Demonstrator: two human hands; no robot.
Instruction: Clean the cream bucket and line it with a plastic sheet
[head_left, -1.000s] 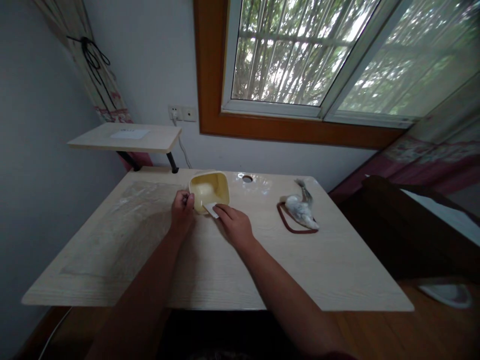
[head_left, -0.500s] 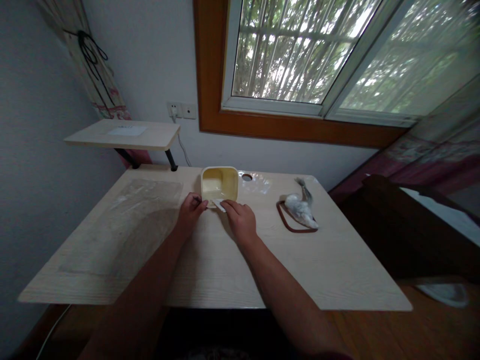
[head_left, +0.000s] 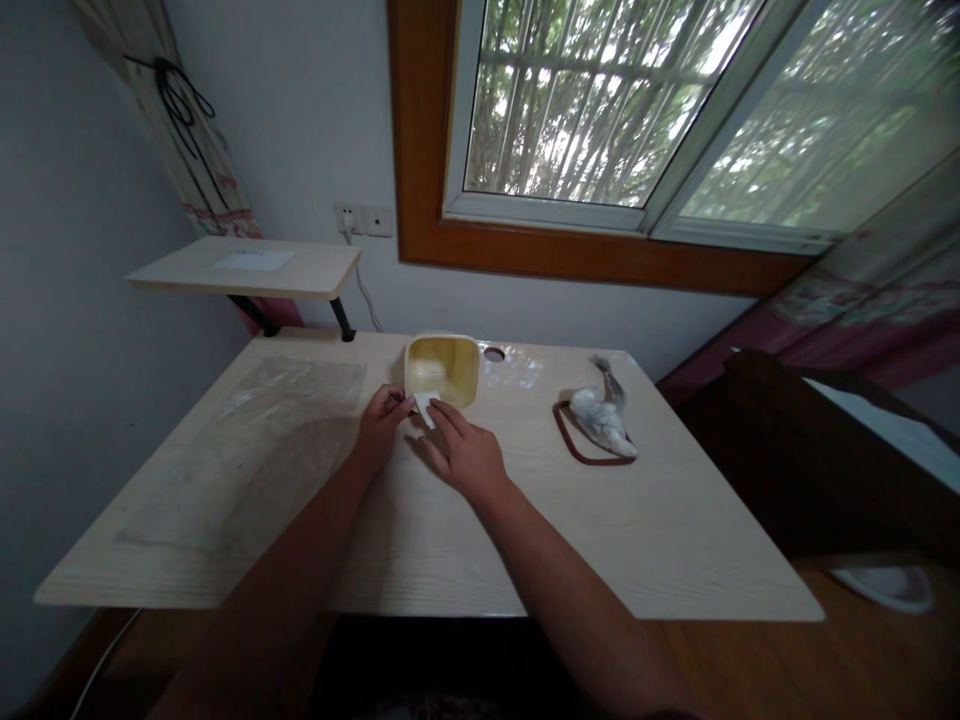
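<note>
A pale yellow square plastic tub [head_left: 442, 368] lies tipped on the light wooden table [head_left: 420, 530], its opening facing me. Just in front of it both hands meet over a small white scrap [head_left: 424, 406]. My left hand [head_left: 382, 428] has its fingers curled and pinches the scrap's left edge. My right hand [head_left: 463, 452] rests beside it, fingertips pressing on the scrap's right side. Whether the left hand also grips something dark I cannot make out.
A clear plastic sheet [head_left: 262, 440] lies on the table's left half. At the right sits a grey-white crumpled bundle [head_left: 601, 418] on a dark red ring [head_left: 581, 448]. A cable hole [head_left: 493, 353] is near the tub. A raised shelf [head_left: 244, 268] stands back left.
The tub slid right away from my left hand and settled. Both hands then drew together over the white scrap, which moved slightly left.
</note>
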